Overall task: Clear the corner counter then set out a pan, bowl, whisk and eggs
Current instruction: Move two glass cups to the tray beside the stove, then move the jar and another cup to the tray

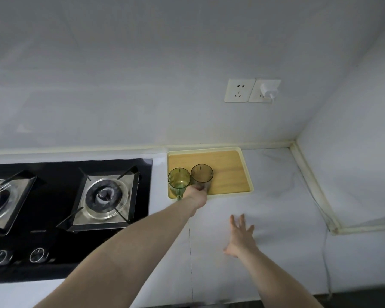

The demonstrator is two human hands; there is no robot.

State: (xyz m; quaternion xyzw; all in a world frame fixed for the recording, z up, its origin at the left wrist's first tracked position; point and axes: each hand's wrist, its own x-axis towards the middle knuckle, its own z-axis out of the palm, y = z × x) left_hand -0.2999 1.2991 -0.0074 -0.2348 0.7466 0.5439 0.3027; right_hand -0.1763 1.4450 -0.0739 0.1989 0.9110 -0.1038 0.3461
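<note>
So the person's left hand [197, 193] is stretched out to the yellow tray [231, 172] tucked against the back wall, fingers wrapped around the base of the grey glass [202, 174]. Right beside it, at its 9 o'clock and pretty much touching, stands a green glass [179, 178], both upright at the tray's front left corner. The right hand [240, 237] hangs over the white desk [287, 207] at about 5 o'clock from the tray, fingers spread apart, gripping nothing. A black gas hob [76, 196] sits at 9 o'clock from the tray. Up on the wall at 12 o'clock there's a double socket [239, 90] with a white plug [268, 91] in the right one.
</note>
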